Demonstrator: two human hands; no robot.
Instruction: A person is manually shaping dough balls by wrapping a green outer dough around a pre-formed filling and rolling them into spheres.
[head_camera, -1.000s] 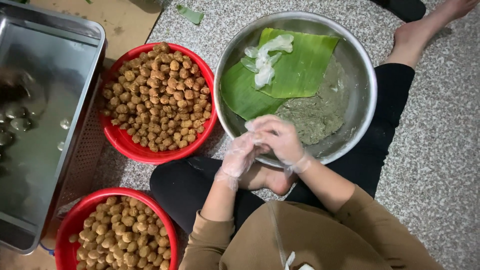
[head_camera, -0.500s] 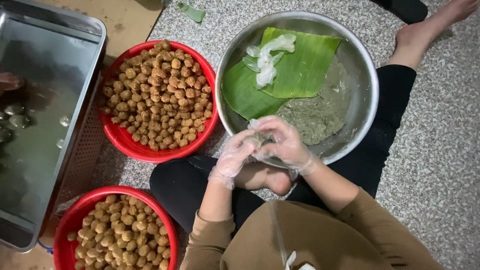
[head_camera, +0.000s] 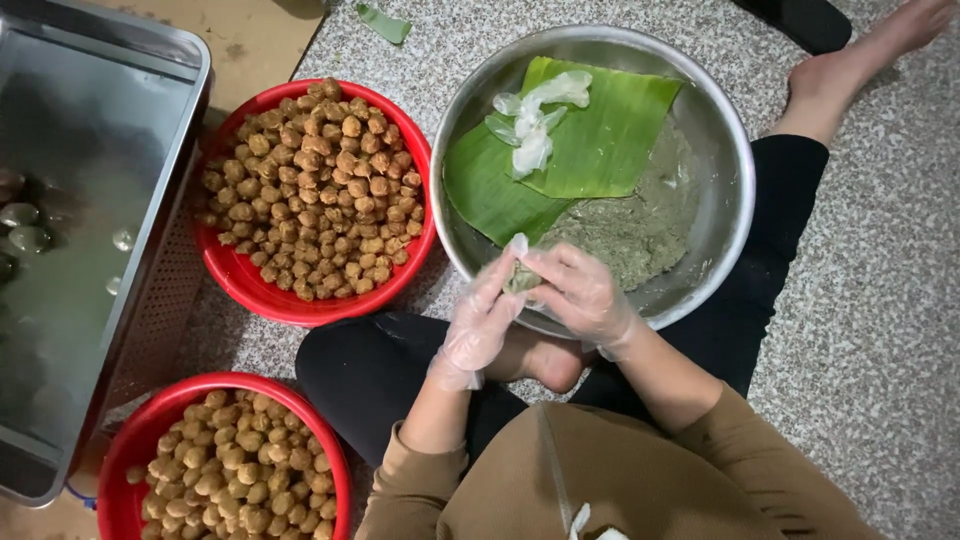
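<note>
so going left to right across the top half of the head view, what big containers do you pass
Steel tray → red basin of brown balls → steel bowl holding the banana leaf and greenish dough. The left hand and right hand, both gloved, work a small dough piece at the bowl's near rim.

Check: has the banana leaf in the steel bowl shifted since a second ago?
No. The banana leaf lies against the same upper-left wall of the steel bowl, crumpled plastic on top as before.
</note>
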